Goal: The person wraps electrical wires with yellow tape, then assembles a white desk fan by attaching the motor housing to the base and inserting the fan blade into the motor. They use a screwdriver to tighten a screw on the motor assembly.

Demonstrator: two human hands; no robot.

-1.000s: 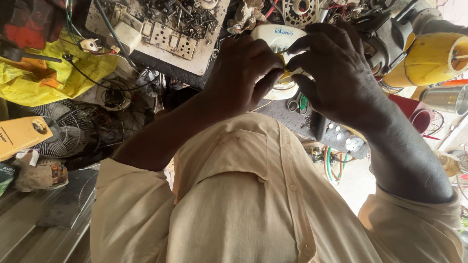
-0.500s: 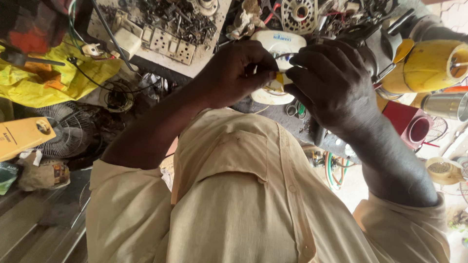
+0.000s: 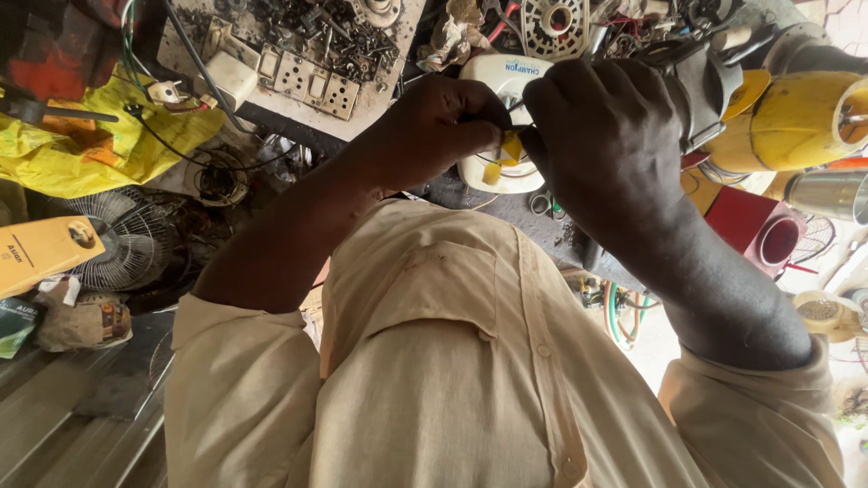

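My left hand (image 3: 438, 126) and my right hand (image 3: 606, 136) meet in front of my chest, above my cream shirt (image 3: 434, 361). Their fingertips pinch a small yellow part (image 3: 512, 145) with thin dark wires running from it. The back of the right hand hides its fingertips. Just behind the hands lies a white rounded appliance housing (image 3: 488, 185) with a second small yellow piece on it. It rests on a dark workbench (image 3: 506, 212).
A white panel of switches and sockets (image 3: 298, 77) lies at the top left among metal scrap. A yellow cloth (image 3: 108, 149), a fan guard (image 3: 131, 237) and a yellow box (image 3: 45, 255) are at the left. A yellow cylinder (image 3: 800, 117), a metal cup (image 3: 827, 194) and a red box (image 3: 750, 226) stand right.
Both hands stay together on the small yellow part, with only slight finger movement. The view has shifted a little, so the bench items sit slightly differently in frame.
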